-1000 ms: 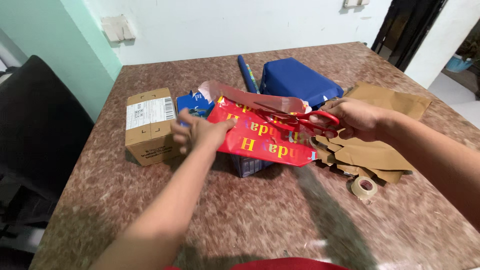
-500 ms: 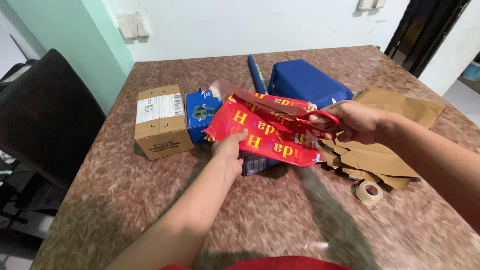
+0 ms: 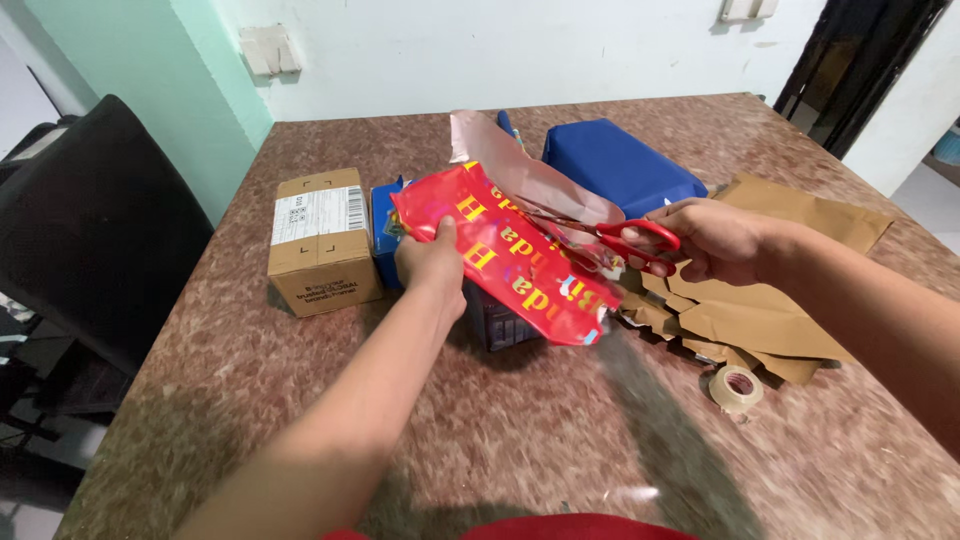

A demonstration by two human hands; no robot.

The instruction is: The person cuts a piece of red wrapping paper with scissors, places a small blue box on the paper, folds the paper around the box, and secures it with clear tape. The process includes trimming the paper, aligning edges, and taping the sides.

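Above the table (image 3: 250, 400), left hand (image 3: 430, 262) grips red wrapping paper (image 3: 520, 265); right hand (image 3: 715, 240) holds scissors (image 3: 625, 240).

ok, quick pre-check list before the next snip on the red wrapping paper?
1. Left hand grips the red wrapping paper at its near edge: ok.
2. Right hand holds the red scissors by the handles: ok.
3. Blades engaged in the sheet: cannot tell, the tips are blurred against the paper.
4. Left hand's fingers out of the cut line: ok, they sit well to the side of the scissors.
5. Paper held taut: not ok, the far flap curls upward.
6. Tape roll close by on the table: ok.
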